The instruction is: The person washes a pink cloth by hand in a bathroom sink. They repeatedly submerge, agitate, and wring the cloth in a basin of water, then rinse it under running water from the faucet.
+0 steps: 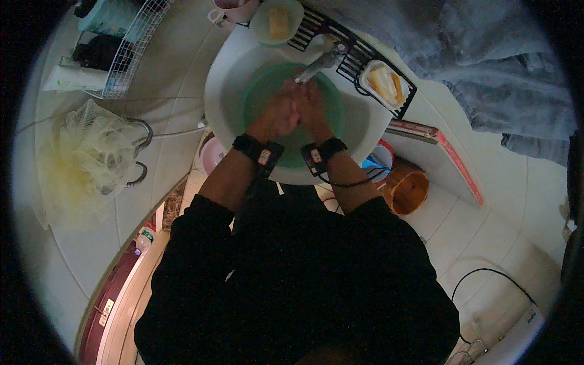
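My left hand [279,112] and my right hand [312,104] are together under the spout of a chrome faucet [315,68], over a green plastic basin [255,100]. The basin stands inside a white washbasin [221,91]. The two hands touch each other. Dim light and blur hide the fingers, so whether something small lies between them is unclear. Each wrist wears a black strap with a small device, and a black cable runs from the right one.
A black rack [356,68] behind the faucet carries a soap dish [384,84]; another dish [260,23] and a pink cup [235,11] are beside it. Grey-blue cloth [479,68] hangs right. A mesh bath sponge [86,155] and wire basket [132,54] are left. A wooden bucket [406,189] stands below.
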`<state>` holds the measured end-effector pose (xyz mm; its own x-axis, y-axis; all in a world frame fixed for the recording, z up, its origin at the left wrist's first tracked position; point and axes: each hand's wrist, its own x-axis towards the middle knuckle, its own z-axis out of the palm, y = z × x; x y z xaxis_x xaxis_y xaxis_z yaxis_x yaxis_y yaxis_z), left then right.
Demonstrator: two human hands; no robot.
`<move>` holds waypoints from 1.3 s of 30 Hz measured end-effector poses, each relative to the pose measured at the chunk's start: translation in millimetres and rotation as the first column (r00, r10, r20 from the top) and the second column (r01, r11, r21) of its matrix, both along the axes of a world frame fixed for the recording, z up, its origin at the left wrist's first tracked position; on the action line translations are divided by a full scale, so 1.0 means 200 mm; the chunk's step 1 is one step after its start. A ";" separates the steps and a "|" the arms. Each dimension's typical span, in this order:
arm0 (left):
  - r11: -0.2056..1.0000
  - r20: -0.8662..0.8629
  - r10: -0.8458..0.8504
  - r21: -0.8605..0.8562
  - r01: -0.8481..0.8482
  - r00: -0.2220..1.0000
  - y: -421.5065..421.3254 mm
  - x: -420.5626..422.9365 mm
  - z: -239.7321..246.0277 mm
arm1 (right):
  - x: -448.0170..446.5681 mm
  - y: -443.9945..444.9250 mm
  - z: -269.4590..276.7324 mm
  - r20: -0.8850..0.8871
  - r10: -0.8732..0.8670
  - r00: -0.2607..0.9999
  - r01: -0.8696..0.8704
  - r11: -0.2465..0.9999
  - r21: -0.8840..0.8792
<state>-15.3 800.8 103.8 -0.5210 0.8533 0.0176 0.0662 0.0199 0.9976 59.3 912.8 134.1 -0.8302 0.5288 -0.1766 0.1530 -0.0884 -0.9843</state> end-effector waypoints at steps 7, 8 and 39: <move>0.947 -0.607 -0.141 -0.313 -0.073 0.783 -0.01 0.01 0.06 | -0.01 -0.03 -0.13 0.067 -0.037 0.997 0.055 0.955 -0.293; 0.918 -0.622 -0.172 -0.382 -0.104 0.764 0.01 0.02 0.06 | -0.02 -0.03 -0.16 0.022 -0.068 0.997 0.071 0.928 -0.364; 0.972 0.910 0.140 -0.050 -0.230 0.391 0.03 -0.14 0.30 | 0.01 0.05 0.11 0.216 0.040 0.976 -0.087 0.973 0.213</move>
<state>-42.9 807.6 164.5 -0.4161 0.7530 -0.5097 -0.8676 -0.1608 0.4706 61.1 923.5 155.2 -0.8203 0.5216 -0.2346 0.3551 0.1430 -0.9238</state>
